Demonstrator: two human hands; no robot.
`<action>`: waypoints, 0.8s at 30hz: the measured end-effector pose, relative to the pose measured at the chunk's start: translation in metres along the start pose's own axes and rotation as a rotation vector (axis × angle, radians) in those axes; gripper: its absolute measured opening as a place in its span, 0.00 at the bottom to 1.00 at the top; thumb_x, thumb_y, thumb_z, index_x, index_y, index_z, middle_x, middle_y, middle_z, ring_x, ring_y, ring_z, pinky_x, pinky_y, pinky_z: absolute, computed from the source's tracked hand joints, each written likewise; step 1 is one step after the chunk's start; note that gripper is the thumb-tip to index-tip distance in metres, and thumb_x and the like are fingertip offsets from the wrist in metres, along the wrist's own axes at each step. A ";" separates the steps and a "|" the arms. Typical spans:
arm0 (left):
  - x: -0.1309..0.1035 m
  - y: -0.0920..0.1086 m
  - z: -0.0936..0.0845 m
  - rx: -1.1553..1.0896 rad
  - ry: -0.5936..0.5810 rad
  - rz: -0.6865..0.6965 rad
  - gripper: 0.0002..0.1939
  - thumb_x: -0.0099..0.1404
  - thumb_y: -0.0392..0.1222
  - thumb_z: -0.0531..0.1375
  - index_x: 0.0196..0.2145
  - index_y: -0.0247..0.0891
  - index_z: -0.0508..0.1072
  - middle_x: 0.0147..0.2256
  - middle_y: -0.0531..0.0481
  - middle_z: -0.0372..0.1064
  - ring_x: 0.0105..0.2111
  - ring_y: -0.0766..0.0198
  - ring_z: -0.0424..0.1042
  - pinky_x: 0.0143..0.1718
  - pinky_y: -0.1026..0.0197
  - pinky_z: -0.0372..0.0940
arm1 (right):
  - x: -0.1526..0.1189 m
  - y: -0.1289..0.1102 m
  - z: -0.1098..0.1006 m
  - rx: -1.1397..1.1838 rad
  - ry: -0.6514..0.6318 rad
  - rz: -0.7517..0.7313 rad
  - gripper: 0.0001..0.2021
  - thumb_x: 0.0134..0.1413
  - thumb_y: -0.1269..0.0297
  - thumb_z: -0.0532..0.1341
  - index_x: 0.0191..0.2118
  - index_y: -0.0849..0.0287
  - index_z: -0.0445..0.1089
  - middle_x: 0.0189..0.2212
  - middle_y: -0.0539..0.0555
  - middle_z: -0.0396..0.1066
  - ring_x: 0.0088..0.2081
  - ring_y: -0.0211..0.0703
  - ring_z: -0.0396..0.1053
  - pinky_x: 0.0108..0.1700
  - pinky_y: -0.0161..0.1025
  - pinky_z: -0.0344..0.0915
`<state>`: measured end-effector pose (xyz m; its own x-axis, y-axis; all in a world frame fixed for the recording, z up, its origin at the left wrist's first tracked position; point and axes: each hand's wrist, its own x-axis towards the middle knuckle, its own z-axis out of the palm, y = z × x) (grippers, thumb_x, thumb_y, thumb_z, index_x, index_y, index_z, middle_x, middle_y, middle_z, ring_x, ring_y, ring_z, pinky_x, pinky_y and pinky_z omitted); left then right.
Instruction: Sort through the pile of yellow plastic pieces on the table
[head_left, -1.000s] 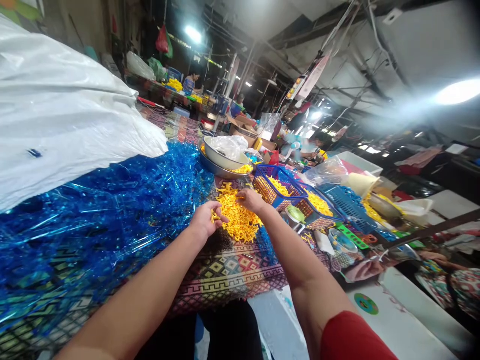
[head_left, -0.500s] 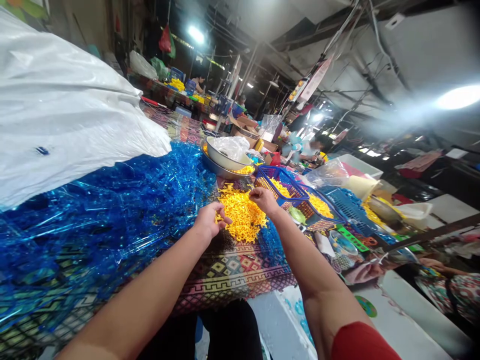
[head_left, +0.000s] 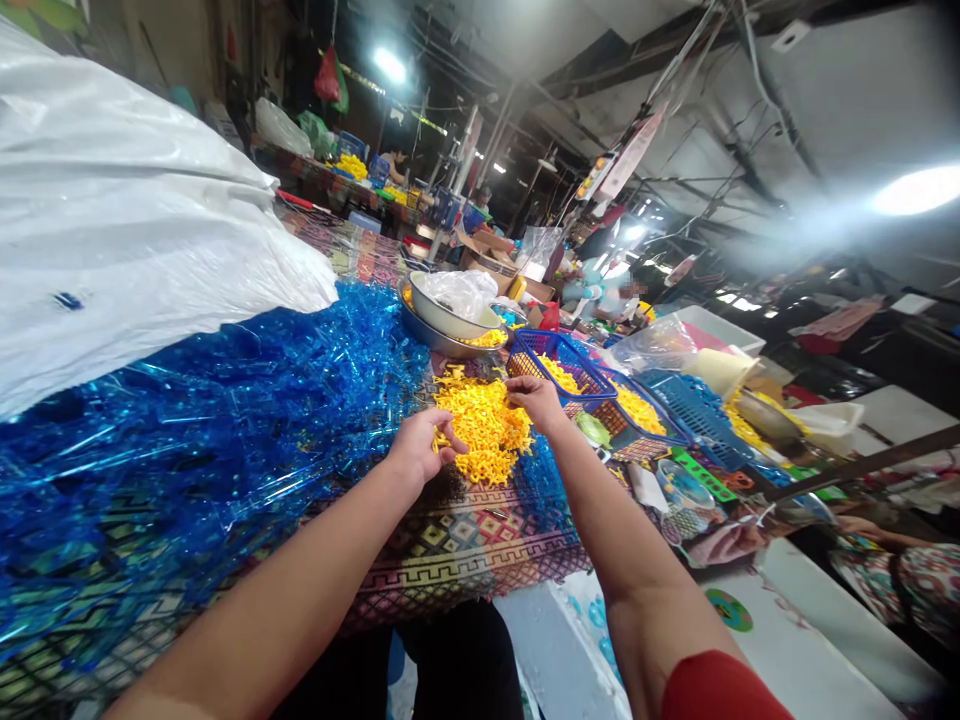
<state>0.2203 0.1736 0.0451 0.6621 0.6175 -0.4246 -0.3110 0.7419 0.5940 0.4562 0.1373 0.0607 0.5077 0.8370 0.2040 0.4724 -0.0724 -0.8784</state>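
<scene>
A heap of small yellow plastic pieces (head_left: 484, 435) lies on the patterned tabletop covering (head_left: 450, 535) in front of me. At its left edge, my left hand (head_left: 424, 445) has its fingers curled, with a bit of yellow plastic showing between thumb and fingers. My right hand (head_left: 536, 400) hovers at the heap's upper right, thumb and fingertips pinched together. Whatever is in that pinch is too small to make out. Shiny clear blue plastic pieces (head_left: 300, 400) spread in a tangled pile to the left of my left hand.
A large white sack (head_left: 135, 230) rests on the blue pile. Beyond the heap stand stacked metal bowls (head_left: 450, 315) holding a clear bag and yellow pieces. Blue baskets (head_left: 562, 365) with yellow pieces line the right. A co-worker's patterned sleeve (head_left: 930, 585) shows at far right.
My right hand has shifted slightly right, and its fingers have turned a little. My left hand stays at the heap's left edge with its fingers slightly moved.
</scene>
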 end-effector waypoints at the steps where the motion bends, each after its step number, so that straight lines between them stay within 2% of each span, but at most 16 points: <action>1: 0.000 -0.001 0.000 0.001 -0.005 -0.004 0.02 0.51 0.34 0.54 0.25 0.34 0.62 0.14 0.56 0.55 0.13 0.63 0.66 0.11 0.69 0.47 | -0.001 0.000 -0.001 0.018 0.007 0.013 0.12 0.29 0.68 0.62 0.28 0.63 0.69 0.19 0.46 0.67 0.21 0.35 0.66 0.27 0.36 0.69; 7: 0.001 -0.009 0.002 0.039 0.026 -0.021 0.03 0.50 0.34 0.56 0.23 0.34 0.62 0.15 0.56 0.56 0.13 0.63 0.67 0.11 0.70 0.47 | -0.007 -0.002 -0.005 0.045 0.035 0.048 0.12 0.31 0.65 0.64 0.28 0.62 0.68 0.16 0.46 0.67 0.18 0.36 0.67 0.22 0.34 0.69; 12: 0.003 -0.013 0.002 0.044 -0.005 -0.025 0.03 0.50 0.34 0.56 0.23 0.34 0.62 0.16 0.55 0.56 0.13 0.63 0.67 0.10 0.70 0.47 | -0.013 0.000 -0.007 0.083 0.021 0.070 0.13 0.31 0.63 0.66 0.27 0.62 0.66 0.15 0.47 0.66 0.19 0.39 0.69 0.19 0.32 0.67; 16: 0.004 -0.014 0.002 0.033 -0.006 -0.025 0.03 0.52 0.35 0.56 0.26 0.34 0.63 0.16 0.55 0.57 0.13 0.63 0.67 0.09 0.70 0.48 | -0.026 -0.016 -0.002 0.209 0.056 0.082 0.15 0.29 0.64 0.67 0.27 0.62 0.66 0.18 0.47 0.66 0.21 0.40 0.70 0.20 0.32 0.67; 18: 0.001 -0.014 0.003 -0.003 -0.035 -0.023 0.05 0.54 0.38 0.56 0.28 0.34 0.63 0.17 0.54 0.58 0.15 0.62 0.68 0.10 0.69 0.52 | -0.037 -0.029 0.006 0.254 0.014 0.062 0.15 0.30 0.63 0.68 0.28 0.62 0.66 0.19 0.47 0.67 0.23 0.40 0.71 0.22 0.33 0.67; 21: -0.003 -0.014 0.007 -0.110 -0.108 -0.018 0.11 0.58 0.47 0.54 0.32 0.35 0.62 0.20 0.52 0.62 0.18 0.60 0.70 0.16 0.61 0.64 | -0.049 -0.045 0.016 0.204 -0.183 -0.003 0.16 0.35 0.59 0.66 0.32 0.62 0.68 0.23 0.50 0.69 0.26 0.42 0.72 0.25 0.35 0.68; 22: -0.003 -0.014 0.007 -0.138 -0.115 -0.022 0.12 0.59 0.48 0.53 0.32 0.35 0.62 0.21 0.51 0.63 0.19 0.60 0.70 0.18 0.59 0.66 | -0.050 -0.046 0.017 0.149 -0.212 -0.017 0.16 0.37 0.58 0.65 0.33 0.62 0.69 0.24 0.50 0.70 0.26 0.41 0.72 0.24 0.34 0.67; 24: -0.003 -0.015 0.008 -0.146 -0.076 -0.048 0.07 0.59 0.42 0.53 0.31 0.35 0.61 0.21 0.51 0.63 0.19 0.62 0.70 0.18 0.61 0.66 | -0.047 -0.042 0.013 -0.028 -0.160 -0.016 0.13 0.41 0.57 0.62 0.32 0.62 0.69 0.23 0.50 0.69 0.22 0.39 0.70 0.20 0.31 0.64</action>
<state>0.2280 0.1584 0.0430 0.7267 0.5629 -0.3936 -0.3697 0.8035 0.4666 0.4033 0.1085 0.0823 0.3796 0.9138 0.1447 0.5007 -0.0714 -0.8626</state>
